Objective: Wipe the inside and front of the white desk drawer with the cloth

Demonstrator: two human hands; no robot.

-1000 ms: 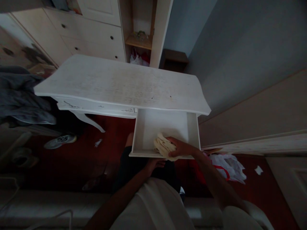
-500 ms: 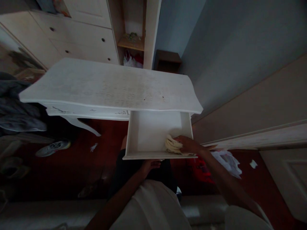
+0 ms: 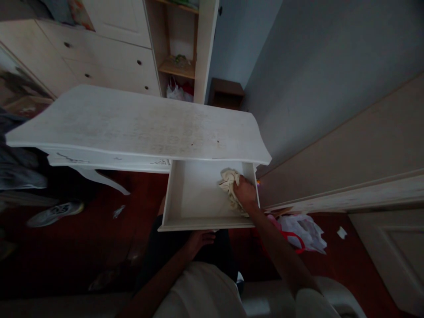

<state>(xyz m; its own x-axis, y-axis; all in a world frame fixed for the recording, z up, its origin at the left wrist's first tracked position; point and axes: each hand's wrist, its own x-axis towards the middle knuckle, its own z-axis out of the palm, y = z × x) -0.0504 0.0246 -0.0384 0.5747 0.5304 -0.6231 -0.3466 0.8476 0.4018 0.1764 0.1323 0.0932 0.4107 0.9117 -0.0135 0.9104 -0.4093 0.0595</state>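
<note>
Cloth [image 3: 228,179] is bunched in the right grip [image 3: 244,191], closed on it, inside the right half of the pulled-out drawer [image 3: 192,190]. Left grip [image 3: 199,239] is placed just below the drawer front [image 3: 205,225]; partly hidden, so whether anything is held or supported by it can't be told.

Risks, as judged:
- Drawer tipped: it is extended well out from under the white surface [image 3: 109,115]. If the near right corner is leaned on by the right forearm [image 3: 270,227], which is passed over it, the front could be dropped toward the lap [image 3: 222,251]. Runners aren't shown.
- Cloth snagged: loose folds are spread toward the near right corner; if one is caught there, the drawer could be dragged along.
- Knuckles scraped: little room is left beside the right wall.
- Left fingers pinched: could be caused by any drop of the front.
- Dirt transferred: dark specks [image 3: 217,141] are seen on the surface, and could be knocked into the drawer if brushed.
</note>
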